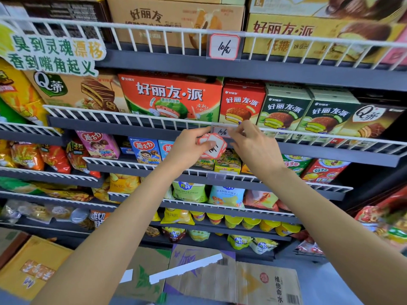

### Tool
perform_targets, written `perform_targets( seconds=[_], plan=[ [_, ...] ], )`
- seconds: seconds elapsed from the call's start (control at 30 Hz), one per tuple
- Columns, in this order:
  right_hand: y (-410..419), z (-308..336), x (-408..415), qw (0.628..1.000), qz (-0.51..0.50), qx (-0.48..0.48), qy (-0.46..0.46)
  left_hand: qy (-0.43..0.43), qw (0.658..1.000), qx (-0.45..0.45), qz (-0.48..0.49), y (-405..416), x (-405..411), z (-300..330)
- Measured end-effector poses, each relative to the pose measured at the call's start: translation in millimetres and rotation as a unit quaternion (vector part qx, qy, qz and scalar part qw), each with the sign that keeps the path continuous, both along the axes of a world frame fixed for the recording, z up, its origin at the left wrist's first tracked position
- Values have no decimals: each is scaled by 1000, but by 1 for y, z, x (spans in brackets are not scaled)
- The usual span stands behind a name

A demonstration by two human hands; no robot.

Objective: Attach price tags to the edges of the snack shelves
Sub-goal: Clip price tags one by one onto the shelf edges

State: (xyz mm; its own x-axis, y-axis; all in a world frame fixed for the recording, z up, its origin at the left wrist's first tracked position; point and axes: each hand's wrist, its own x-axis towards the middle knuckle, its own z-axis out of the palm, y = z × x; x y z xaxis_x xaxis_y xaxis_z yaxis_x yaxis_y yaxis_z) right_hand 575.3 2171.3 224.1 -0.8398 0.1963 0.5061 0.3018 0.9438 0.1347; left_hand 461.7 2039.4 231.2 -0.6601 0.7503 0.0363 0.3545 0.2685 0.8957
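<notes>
Here, from left to right: the left hand (189, 143) grips a fanned stack of red-bordered white paper price tags (213, 145) just below the white wire rail of the second grey snack shelf (141, 117). The right hand (251, 142) pinches one handwritten tag (221, 131) against a clear plastic holder on that rail. Above, a finished red-bordered tag (224, 46) hangs on the top shelf's rail, in front of cardboard boxes.
</notes>
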Motion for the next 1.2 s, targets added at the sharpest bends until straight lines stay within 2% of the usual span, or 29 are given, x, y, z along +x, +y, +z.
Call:
perform_targets(
  seconds=[0.33, 0.5, 0.57, 0.63, 0.73, 0.8, 0.83, 0.97, 1.2],
  plan=[
    [0, -1, 8, 997, -31, 38, -68, -14, 1000, -5, 3, 4, 8, 7],
    [3, 3, 18, 992, -52, -7, -117, 57, 998, 1, 37, 1, 11, 10],
    [5, 6, 21, 988, -47, -82, -125, 62, 996, 20, 56, -2, 12, 13],
    [5, 9, 22, 966, -8, -244, -80, 56, 994, 47, 85, -6, 14, 17],
    [-6, 24, 20, 883, 45, -465, 50, 37, 990, 84, 107, -11, 19, 23],
    [-17, 35, 14, 836, 62, -539, 87, 15, 990, 101, 100, -15, 22, 30],
    [-22, 40, 9, 825, 71, -552, 94, 6, 989, 108, 97, -18, 23, 34],
    [-42, 48, -12, 829, 113, -536, 113, -37, 985, 137, 101, -35, 19, 42],
    [-92, 62, -54, 807, 151, -558, 122, -103, 967, 173, 158, -90, -6, 51]
  ],
)
